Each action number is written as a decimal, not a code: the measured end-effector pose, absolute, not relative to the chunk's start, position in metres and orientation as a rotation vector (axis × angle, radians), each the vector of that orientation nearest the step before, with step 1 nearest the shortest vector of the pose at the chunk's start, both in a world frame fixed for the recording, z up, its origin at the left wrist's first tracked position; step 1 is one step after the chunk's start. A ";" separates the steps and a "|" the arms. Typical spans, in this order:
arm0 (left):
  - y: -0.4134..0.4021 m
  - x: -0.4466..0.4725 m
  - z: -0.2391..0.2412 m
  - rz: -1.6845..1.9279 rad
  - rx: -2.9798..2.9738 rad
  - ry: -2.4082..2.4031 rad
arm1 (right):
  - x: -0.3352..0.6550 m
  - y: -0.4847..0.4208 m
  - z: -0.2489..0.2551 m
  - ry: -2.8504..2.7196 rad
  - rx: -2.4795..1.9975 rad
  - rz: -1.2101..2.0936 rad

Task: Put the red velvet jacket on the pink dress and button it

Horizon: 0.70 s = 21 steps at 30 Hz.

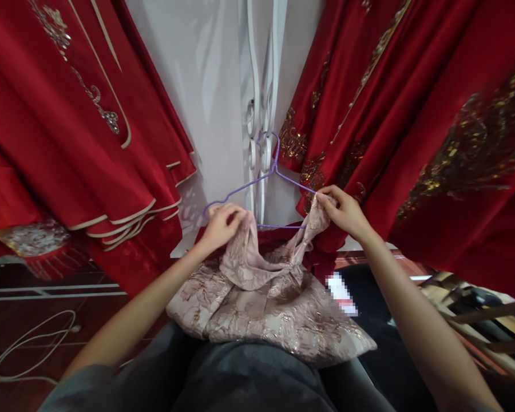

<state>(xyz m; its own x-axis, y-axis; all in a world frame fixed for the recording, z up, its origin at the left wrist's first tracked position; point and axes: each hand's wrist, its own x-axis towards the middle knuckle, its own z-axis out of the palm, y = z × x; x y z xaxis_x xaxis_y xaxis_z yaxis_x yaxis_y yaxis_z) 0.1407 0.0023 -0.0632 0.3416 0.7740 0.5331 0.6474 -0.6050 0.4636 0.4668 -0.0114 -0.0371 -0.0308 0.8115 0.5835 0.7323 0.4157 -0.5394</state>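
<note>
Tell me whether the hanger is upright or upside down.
Upright: on the hanger, the hook is at the top, the bar below.

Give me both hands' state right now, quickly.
Left hand: closed, holding one side of the pink-and-gold brocade garment.
Right hand: closed, pinching the garment's other side beside the thin purple hanger.

The dusty-pink garment [278, 320] at the centre of the frame is woven cloth with a raised, crinkled pattern and metallic-looking glints, its inner side smoother. The purple hanger [275, 168] looks slim and smooth. Satiny red cloth [98, 171] at upper left carries pale piping and glittering beadwork; the red drapes [369, 131] at upper right bear rough, shiny gold sequins. The shirt [253, 372] at bottom centre is matt grey fabric.
</note>
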 end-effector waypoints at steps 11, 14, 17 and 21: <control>0.030 0.029 -0.079 1.061 2.165 2.192 | 0.472 -0.004 -0.043 -1.767 -1.323 0.123; 0.037 0.029 -0.088 0.938 2.116 2.226 | 0.472 -0.002 -0.044 -1.760 -1.315 0.115; 0.040 0.033 -0.087 0.984 2.097 2.208 | 0.473 -0.003 -0.044 -1.757 -1.306 0.115; 0.038 0.035 -0.082 1.031 2.089 2.173 | 0.473 -0.005 -0.043 -1.742 -1.336 0.101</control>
